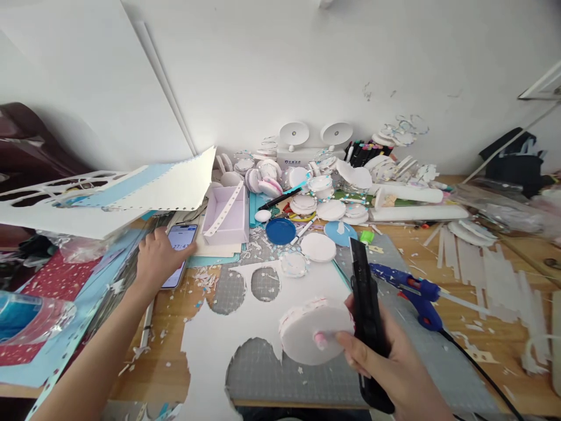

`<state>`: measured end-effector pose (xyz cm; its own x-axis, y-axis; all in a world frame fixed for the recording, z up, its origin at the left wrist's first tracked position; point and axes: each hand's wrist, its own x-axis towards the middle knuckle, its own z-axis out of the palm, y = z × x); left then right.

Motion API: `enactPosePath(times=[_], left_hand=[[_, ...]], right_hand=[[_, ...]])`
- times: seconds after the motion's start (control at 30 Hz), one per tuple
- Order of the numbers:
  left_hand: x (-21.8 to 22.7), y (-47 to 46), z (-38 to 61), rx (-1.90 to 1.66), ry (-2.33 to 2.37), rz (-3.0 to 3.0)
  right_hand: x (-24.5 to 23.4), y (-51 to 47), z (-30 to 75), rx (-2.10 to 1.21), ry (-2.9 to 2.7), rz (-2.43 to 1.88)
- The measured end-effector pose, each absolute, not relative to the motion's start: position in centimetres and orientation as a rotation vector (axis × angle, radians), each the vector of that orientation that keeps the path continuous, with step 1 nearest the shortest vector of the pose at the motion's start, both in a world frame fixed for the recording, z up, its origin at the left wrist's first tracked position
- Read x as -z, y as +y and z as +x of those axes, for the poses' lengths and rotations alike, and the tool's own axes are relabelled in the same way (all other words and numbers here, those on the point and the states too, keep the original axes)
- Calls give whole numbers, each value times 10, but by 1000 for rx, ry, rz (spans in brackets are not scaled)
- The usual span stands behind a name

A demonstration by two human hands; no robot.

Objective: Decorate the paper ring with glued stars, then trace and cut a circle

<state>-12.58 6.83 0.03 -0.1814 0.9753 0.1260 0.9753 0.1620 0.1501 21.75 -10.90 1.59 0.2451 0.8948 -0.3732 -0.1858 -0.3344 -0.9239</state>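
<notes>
My right hand (390, 356) is wrapped round a black box cutter (366, 316), held upright. Its thumb and fingers also pinch the edge of a white round foam disc (302, 336) with a pink knob at its middle. The disc is tilted above a white foam sheet (210, 351) with round cutouts. At the left, my left hand (160, 260) spans a phone (182, 237) with a lit screen, thumb across its right edge and fingers curled at its left side. Part of the phone is hidden under the hand.
A lilac box (225, 216) stands behind the foam sheet. A blue glue gun (407, 286) with a cable lies at right on the grey cutting mat (421, 345). White discs (318, 247) and a blue lid (280, 231) crowd the back. A clear bottle (30, 318) is far left.
</notes>
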Motion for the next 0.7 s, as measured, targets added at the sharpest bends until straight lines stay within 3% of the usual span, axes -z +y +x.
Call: enactPosePath(times=[0.4, 0.6, 0.7], left_hand=[[-8, 69, -130, -242, 2311, 2100], [-35, 44, -123, -561, 2242, 2173], [-48, 8, -90, -900, 1367, 2209]], right_hand=[[-16, -104, 215, -1359, -676, -1438], [-12, -96, 220, -1489, -682, -1336], [-12, -90, 216, -1571, -683, -1275]])
